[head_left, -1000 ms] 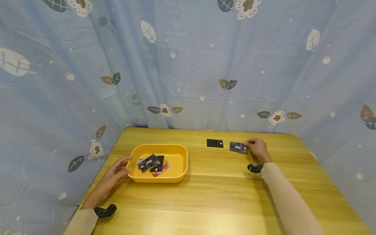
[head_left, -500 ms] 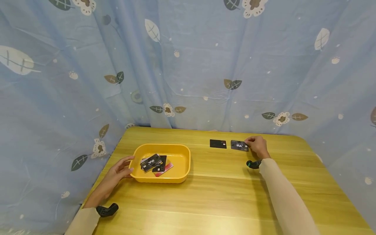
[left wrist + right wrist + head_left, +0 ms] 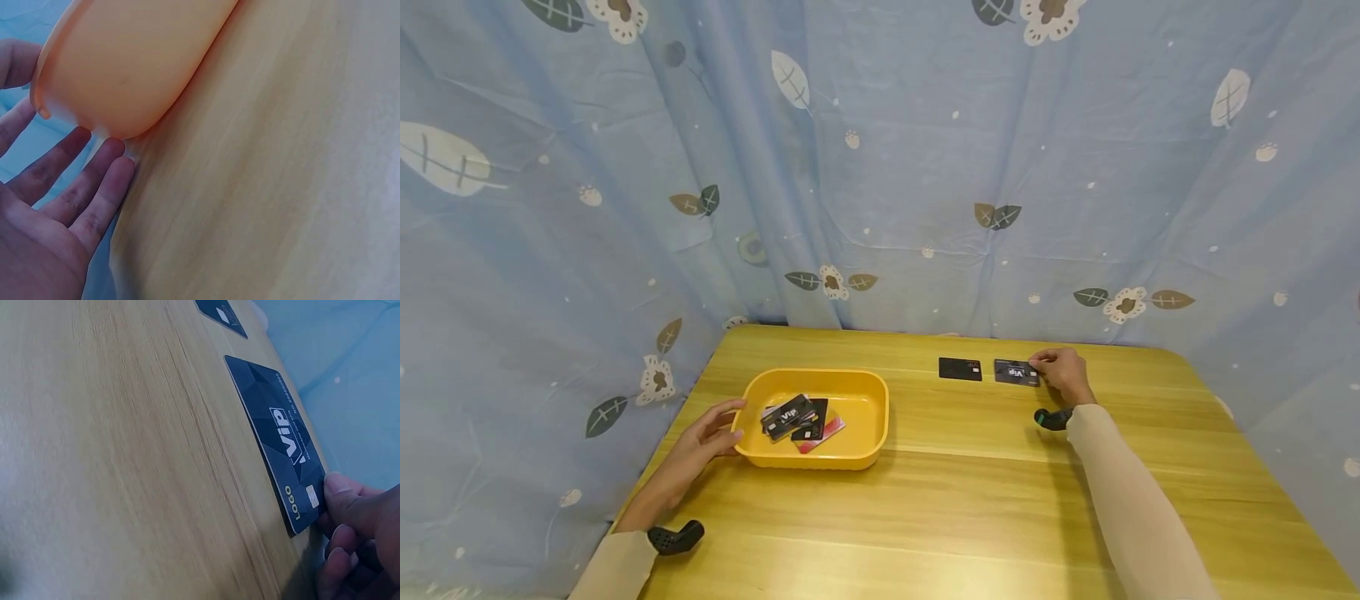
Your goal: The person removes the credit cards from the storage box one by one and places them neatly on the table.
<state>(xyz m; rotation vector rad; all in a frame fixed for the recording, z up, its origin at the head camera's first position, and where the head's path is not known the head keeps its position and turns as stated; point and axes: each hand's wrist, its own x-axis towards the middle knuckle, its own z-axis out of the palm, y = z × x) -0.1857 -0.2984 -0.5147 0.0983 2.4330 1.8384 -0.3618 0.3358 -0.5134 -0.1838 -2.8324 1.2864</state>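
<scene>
A person's two bare hands work at a yellow wood-grain bench (image 3: 880,525); the right hand (image 3: 1065,373), near the bench's far edge and toward its far right corner, pinches the right end of a dark card (image 3: 1017,372) between thumb and fingers; this card is printed "Vip" in white, bears a small chip at the pinched end, and sits face up at the bench top; whether that end is lifted I cannot tell.

A second black card (image 3: 959,369) lies flat just to its left along the same far edge, the two apart; the left hand (image 3: 698,442), at the bench's left edge, has its fingers spread and lightly bent, touching the left end of a yellow tray (image 3: 862,423).

The tray stands on the left half of the bench; toward its left side lies an overlapping pile of cards (image 3: 788,417), with a dark "Vip" card on top and a red-and-pink one showing at the pile's lower right.

Both arms wear cream sleeves (image 3: 1138,508); behind the bench hangs a blue curtain (image 3: 895,167) patterned with leaves and flowers.
</scene>
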